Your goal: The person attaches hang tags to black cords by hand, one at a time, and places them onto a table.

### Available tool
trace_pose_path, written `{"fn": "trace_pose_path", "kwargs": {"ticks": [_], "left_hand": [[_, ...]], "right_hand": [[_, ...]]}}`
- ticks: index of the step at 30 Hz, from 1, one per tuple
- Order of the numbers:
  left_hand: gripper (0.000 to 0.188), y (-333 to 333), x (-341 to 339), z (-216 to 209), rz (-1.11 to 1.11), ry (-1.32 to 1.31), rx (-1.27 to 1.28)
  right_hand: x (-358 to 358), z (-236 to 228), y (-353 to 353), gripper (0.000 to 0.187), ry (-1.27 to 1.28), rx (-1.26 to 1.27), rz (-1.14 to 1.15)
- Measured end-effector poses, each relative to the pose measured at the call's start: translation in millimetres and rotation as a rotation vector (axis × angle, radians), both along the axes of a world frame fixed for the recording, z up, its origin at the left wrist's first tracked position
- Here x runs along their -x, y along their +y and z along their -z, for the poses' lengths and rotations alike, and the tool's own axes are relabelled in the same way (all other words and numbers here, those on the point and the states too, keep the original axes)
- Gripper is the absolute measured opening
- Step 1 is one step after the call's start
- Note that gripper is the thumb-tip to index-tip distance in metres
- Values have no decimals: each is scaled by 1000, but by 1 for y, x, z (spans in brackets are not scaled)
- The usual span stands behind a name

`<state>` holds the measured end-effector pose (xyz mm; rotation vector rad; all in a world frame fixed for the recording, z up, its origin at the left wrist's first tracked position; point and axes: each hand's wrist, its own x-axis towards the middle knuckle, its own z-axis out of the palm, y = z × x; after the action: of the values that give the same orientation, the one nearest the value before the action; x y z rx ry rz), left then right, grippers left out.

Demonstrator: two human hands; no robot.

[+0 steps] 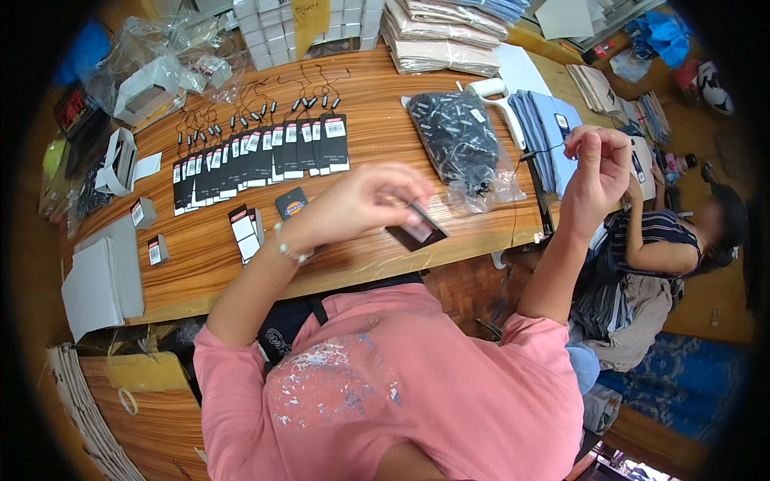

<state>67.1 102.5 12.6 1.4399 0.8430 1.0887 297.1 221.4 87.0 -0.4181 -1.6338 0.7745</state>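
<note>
Above the table's near edge, my left hand [381, 196] is closed, a little blurred, on a black hang tag [419, 230] that hangs tilted from the fingers. Off to the right, my right hand [595, 172] is raised, thumb and fingers pinched on a thin black cord [544, 151]. Between the two hands, farther back, lies a clear plastic bag [453, 140] stuffed with black cords. A row of overlapping black hang tags [265, 152] with corded ends is spread on the left. Nearer me are a dark tag [290, 202] and stacks of white labels [243, 231].
Small label stacks [143, 212] sit at the left on the wooden table [192, 276]. White boxes [309, 36] and wrapped bundles [441, 36] stand at the back. A white tagging gun [504, 104] lies beside folded blue garments [545, 128]. Another person [666, 240] sits at the right.
</note>
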Motion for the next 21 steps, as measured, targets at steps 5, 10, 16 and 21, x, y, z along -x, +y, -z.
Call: {"fn": "trace_pose_path", "kwargs": {"ticks": [5, 10, 16, 21], "left_hand": [[10, 36, -28, -20, 65, 55, -143], [16, 38, -44, -10, 254, -47, -1], [18, 22, -37, -8, 237, -86, 45], [14, 10, -27, -12, 242, -90, 112]], "right_hand": [[18, -10, -16, 9, -11, 47, -127], [26, -6, -20, 10, 39, 146, -260], [31, 3, -13, 9, 93, 216, -253], [29, 3, -9, 9, 49, 204, -148]]}}
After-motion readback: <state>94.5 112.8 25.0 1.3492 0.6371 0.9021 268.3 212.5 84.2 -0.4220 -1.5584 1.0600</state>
